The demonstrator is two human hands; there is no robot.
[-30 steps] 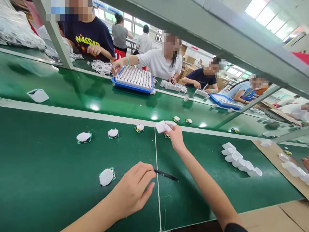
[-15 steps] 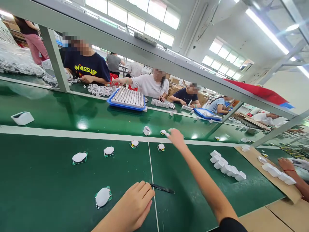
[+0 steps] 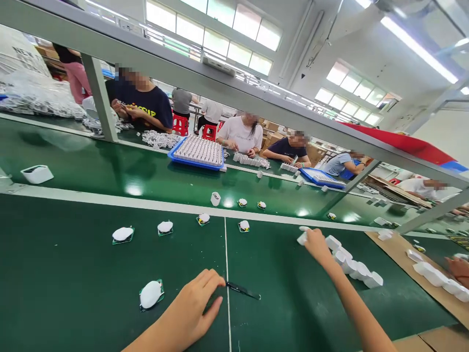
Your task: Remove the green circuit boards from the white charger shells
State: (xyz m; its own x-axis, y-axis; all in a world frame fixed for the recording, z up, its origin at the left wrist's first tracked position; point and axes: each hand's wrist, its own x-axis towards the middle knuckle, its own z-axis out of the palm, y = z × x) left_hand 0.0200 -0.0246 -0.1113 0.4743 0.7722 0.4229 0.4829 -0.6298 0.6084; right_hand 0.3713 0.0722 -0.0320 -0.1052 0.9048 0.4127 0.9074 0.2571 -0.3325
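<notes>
My left hand (image 3: 194, 305) lies palm down on the green table (image 3: 73, 283), fingers loosely together, with the fingertips touching the end of a black tool (image 3: 242, 291). A white dome on a small green board (image 3: 150, 295) sits just left of that hand. My right hand (image 3: 317, 245) reaches out to the left end of a row of white caps (image 3: 353, 268). Its fingers are closed on one white cap (image 3: 302, 238).
Several more domed boards (image 3: 164, 227) lie along the table's far edge. On the shiny belt (image 3: 110, 168) stand a small white cup (image 3: 215, 198) and a white box (image 3: 36, 173). People work opposite around a blue tray (image 3: 198, 152). At the right, a cardboard sheet (image 3: 397, 247) holds white parts near another person's hand (image 3: 458, 266).
My right hand reached to the belt with a white piece, left it there, then swung right to the row of caps. The left hand stayed by the black tool. The view tilted up.
</notes>
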